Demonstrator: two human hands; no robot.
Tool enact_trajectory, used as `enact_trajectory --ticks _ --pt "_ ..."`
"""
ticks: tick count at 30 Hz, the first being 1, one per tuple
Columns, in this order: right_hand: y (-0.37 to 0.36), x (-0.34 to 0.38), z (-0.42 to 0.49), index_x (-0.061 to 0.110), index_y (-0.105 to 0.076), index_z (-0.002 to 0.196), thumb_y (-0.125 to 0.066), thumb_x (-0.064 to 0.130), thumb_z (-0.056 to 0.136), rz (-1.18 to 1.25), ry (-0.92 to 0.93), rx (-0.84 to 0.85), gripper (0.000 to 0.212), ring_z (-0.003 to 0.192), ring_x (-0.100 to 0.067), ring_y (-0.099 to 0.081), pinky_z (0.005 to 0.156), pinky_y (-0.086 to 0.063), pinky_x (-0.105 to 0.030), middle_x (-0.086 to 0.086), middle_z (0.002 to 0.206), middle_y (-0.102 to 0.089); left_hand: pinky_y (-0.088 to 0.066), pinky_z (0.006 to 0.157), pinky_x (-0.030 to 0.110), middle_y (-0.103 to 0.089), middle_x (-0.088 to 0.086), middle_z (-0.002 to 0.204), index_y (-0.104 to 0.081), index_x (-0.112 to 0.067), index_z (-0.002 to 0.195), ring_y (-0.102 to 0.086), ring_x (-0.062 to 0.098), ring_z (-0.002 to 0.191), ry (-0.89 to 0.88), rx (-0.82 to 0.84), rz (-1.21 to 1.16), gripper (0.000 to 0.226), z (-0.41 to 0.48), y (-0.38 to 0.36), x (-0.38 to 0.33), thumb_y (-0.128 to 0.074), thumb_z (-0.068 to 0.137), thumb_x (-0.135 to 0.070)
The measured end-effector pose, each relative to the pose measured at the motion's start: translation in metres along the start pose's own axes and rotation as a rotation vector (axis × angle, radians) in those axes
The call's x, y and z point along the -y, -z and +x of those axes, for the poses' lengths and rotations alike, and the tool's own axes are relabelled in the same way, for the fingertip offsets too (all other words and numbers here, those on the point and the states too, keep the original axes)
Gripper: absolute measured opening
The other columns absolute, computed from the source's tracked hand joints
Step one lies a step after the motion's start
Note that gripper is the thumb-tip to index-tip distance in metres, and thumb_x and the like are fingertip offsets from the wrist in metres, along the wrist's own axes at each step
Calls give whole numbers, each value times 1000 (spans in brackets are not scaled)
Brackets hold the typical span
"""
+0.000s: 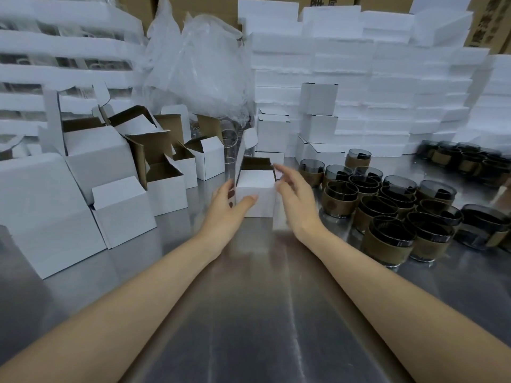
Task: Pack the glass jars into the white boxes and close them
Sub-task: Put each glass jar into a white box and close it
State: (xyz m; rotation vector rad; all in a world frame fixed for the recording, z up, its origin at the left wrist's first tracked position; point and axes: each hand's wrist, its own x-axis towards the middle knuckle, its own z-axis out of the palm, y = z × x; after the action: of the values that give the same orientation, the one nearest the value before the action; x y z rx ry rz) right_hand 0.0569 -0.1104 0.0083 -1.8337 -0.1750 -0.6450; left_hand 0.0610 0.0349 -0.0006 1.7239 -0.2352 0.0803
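Box (255,189) stands open on the steel table (262,313), lid flap up; contents hidden. Left hand (231,201) steadies its left front corner, fingers fairly straight. Right hand (293,197) is at its right side, fingers spread (blurred). Jars (387,211) are clustered further right. Step is probably closing: next, fold the flap down and tuck it in.

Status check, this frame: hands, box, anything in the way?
Left hand on white box, right hand open beside it. Flap up, unclosed. Glass jars clustered right, not blocking.
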Motion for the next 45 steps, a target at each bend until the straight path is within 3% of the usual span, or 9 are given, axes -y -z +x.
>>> enact_trajectory --ticks 6,12,16,20,24,27,32,36,45 --pt "-9 1 -13 9 -71 91 -64 20 88 -371 436 173 13 86 -13 -42 75 -38 -24 0 88 -39 -41 104 46 -55 1 123 -39 -26 120 -53 18 117 136 16 -118 87 0 6 -4 -55 55 -82" --pt "-9 5 -20 6 -66 86 -44 24 95 -308 562 213 30 74 -16 -46 64 -43 -34 0 87 -44 -36 111 43 -44 -1 141 -11 -37 147 -45 18 129 80 -11 -152 119 -1 5 -3 -66 50 -77" --pt "-11 8 -20 7 -72 89 -47 22 93 -373 587 -13 29 76 -17 -50 64 -43 -35 -2 84 -51 -42 105 43 -59 -5 120 -38 -30 132 -55 15 117 38 -20 -132 86 0 4 0 -60 60 -72" --pt "-9 7 -13 11 -72 108 -52 10 91 -349 450 -170 27 108 -15 -48 94 -37 -28 -10 116 -55 -31 114 43 -51 -10 139 -41 -33 140 -45 11 130 -10 -60 -181 88 5 3 2 -41 65 -79" --pt "-8 5 -11 5 -57 129 -51 10 97 -169 210 -86 33 91 -2 -51 80 -41 -6 -7 134 -44 -31 114 44 -54 -11 136 -45 -40 135 -47 14 130 42 -139 -210 83 9 4 8 -31 64 -82" --pt "-9 -1 -7 4 -52 134 -52 20 98 -219 77 -59 40 90 -11 -53 89 -45 -18 -1 143 -40 -39 108 46 -51 -9 138 -28 -49 138 -53 18 123 35 -229 -251 59 15 8 12 -40 80 -59" --pt "-8 -6 -1 11 -58 80 -42 25 101 -146 -86 64 30 79 -15 -51 83 -49 -43 9 77 -56 -32 114 42 -49 -3 143 -42 -31 141 -45 15 133 -50 -129 -212 39 19 5 17 -32 103 -28" --pt "-5 -7 3 14 -68 92 -41 41 99 33 -326 147 39 82 -17 -59 84 -49 -35 -1 85 -65 -21 117 31 -30 -12 155 -18 -30 153 -29 3 138 -65 13 1 65 14 6 16 -47 97 -49" --pt "3 -5 0 11 -62 80 -38 37 102 -368 -35 125 42 83 -17 -55 76 -42 -36 -3 92 -62 -44 106 39 -52 -6 133 -36 -30 138 -51 14 121 -74 -58 -12 77 5 10 11 -81 76 -25"
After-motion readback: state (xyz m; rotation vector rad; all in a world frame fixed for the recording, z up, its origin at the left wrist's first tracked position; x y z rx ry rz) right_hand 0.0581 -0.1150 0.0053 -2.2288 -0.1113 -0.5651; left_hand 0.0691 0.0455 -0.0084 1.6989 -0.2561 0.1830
